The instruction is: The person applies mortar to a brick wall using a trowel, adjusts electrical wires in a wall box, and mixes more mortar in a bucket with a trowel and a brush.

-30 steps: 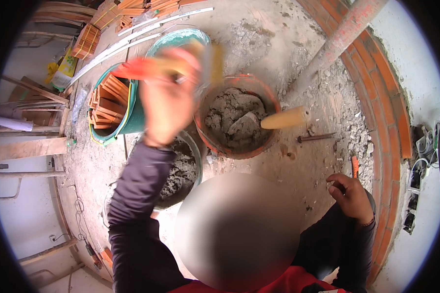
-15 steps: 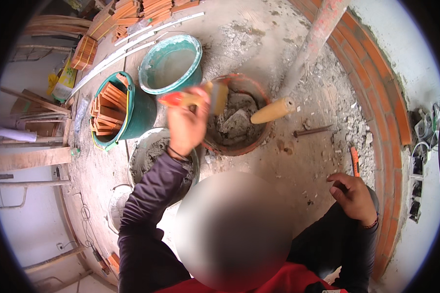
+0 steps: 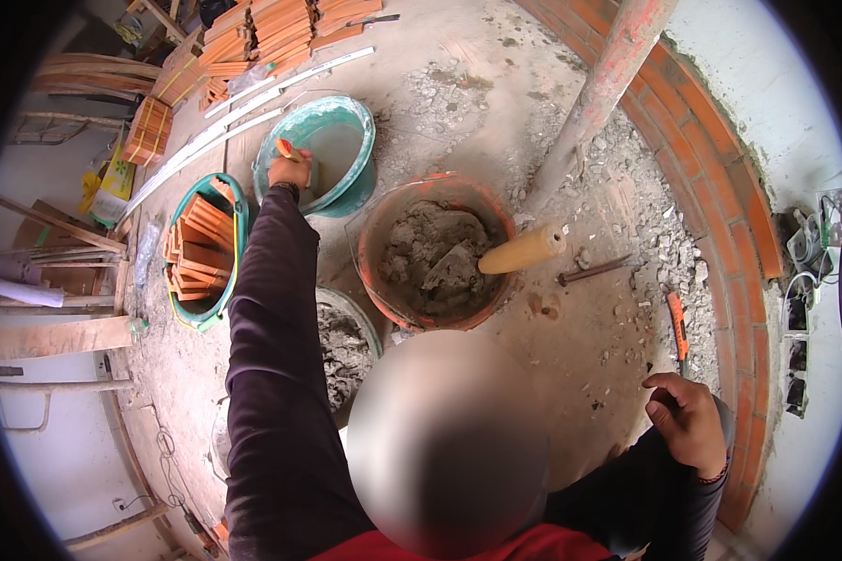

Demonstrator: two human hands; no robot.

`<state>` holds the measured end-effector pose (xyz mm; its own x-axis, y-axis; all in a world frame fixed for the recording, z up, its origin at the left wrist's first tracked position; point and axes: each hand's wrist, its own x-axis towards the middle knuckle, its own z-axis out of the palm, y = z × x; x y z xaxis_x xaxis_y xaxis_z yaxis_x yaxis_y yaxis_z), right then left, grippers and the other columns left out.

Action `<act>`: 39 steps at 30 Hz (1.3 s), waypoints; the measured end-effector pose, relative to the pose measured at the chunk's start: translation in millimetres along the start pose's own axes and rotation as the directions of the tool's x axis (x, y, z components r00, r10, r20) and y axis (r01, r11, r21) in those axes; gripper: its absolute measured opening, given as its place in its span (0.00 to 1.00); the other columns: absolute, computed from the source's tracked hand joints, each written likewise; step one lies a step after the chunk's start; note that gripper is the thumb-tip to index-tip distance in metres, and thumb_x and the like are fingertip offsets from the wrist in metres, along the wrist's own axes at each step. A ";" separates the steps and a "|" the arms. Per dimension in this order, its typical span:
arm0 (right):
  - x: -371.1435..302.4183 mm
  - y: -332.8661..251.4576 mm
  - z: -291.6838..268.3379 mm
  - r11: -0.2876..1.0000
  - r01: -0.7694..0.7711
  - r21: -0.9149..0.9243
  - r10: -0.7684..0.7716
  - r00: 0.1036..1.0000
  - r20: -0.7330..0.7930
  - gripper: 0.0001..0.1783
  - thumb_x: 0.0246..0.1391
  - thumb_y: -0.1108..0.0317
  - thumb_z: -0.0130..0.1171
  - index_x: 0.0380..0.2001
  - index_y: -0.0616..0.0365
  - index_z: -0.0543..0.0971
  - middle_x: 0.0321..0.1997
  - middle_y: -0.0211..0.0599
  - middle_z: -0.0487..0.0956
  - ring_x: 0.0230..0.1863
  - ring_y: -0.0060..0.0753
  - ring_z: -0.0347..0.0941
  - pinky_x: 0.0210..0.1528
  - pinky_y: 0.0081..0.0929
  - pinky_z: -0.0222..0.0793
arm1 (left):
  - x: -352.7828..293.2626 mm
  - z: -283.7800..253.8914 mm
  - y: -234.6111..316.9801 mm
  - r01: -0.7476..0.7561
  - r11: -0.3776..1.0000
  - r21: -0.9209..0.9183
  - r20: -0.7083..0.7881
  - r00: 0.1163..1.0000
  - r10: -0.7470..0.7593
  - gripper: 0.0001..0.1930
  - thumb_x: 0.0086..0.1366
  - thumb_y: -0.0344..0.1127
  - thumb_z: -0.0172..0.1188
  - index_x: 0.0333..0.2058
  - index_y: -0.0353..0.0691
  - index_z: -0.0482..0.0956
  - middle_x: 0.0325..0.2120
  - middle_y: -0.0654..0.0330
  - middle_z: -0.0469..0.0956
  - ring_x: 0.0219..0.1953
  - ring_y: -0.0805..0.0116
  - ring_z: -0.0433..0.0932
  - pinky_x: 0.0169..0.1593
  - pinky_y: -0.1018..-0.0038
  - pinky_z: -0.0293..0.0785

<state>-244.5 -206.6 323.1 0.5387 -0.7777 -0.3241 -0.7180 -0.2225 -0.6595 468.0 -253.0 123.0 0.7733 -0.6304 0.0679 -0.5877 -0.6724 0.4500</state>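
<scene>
At the near side of a teal bucket point(image 3: 365, 154) of cloudy water, my left hand point(image 3: 291, 172) is closed round the orange handle of a paintbrush point(image 3: 286, 147). The brush's lower part is hidden behind the hand and the rim. My right hand point(image 3: 690, 425) rests on my bent knee at the right, its fingers loosely curved and apart, with nothing in them. Between them stands an orange bucket point(image 3: 372, 271) of grey mortar. A trowel lies in the mortar, its blade partly buried and its pale wooden handle point(image 3: 524, 250) sticking out over the right rim.
A green bucket of orange tile strips point(image 3: 201, 248) stands left of my arm. Another mortar bucket point(image 3: 346, 341) is partly hidden by my sleeve. An orange utility knife point(image 3: 677, 327) and a metal rod point(image 3: 594, 270) lie right. A pole point(image 3: 594, 98) and brick edging point(image 3: 711, 140) stand beyond.
My left hand has carried the paintbrush away from above the orange bucket, forward and left to the teal bucket. My right hand stays on the knee.
</scene>
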 end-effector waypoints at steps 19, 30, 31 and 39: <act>54.0 10.2 14.4 0.992 0.118 -0.038 -0.110 0.980 0.166 0.11 0.55 0.71 0.62 0.42 0.60 0.78 0.24 0.42 0.77 0.27 0.43 0.76 0.33 0.33 0.69 | -243.9 -178.3 167.0 -0.499 0.739 -0.452 -0.460 0.840 0.286 0.10 0.66 0.32 0.63 0.43 0.33 0.79 0.35 0.59 0.82 0.35 0.72 0.79 0.39 0.74 0.77; 63.0 17.4 13.3 0.998 0.065 0.015 -0.067 0.973 0.221 0.11 0.57 0.71 0.61 0.42 0.61 0.78 0.27 0.42 0.78 0.28 0.35 0.75 0.35 0.29 0.70 | -287.6 -97.1 156.0 -0.499 0.571 -0.651 -0.293 0.860 0.417 0.02 0.63 0.22 0.63 0.34 0.34 0.81 0.34 0.62 0.82 0.30 0.75 0.79 0.34 0.78 0.75; 64.1 25.7 16.8 0.991 0.120 0.066 -0.129 0.978 0.162 0.10 0.57 0.71 0.62 0.42 0.60 0.78 0.27 0.42 0.79 0.28 0.35 0.75 0.35 0.28 0.70 | -287.5 -84.8 149.3 -0.390 0.646 -0.656 -0.106 0.895 0.433 0.02 0.62 0.23 0.63 0.33 0.36 0.81 0.33 0.61 0.82 0.31 0.73 0.80 0.35 0.76 0.76; 98.6 -116.0 19.0 0.566 0.618 -0.546 -0.776 0.623 -0.099 0.18 0.40 0.73 0.66 0.38 0.54 0.79 0.42 0.37 0.78 0.44 0.40 0.75 0.46 0.37 0.69 | -170.7 -127.7 125.9 -0.480 0.766 -0.428 -0.502 0.831 0.241 0.09 0.65 0.37 0.63 0.39 0.39 0.84 0.21 0.61 0.82 0.24 0.73 0.81 0.29 0.75 0.75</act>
<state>-99.7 -246.3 354.8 0.8492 -0.3700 0.3768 -0.3138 -0.9274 -0.2035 292.4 -180.5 281.8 0.6203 -0.4913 0.6114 -0.7196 -0.0465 0.6928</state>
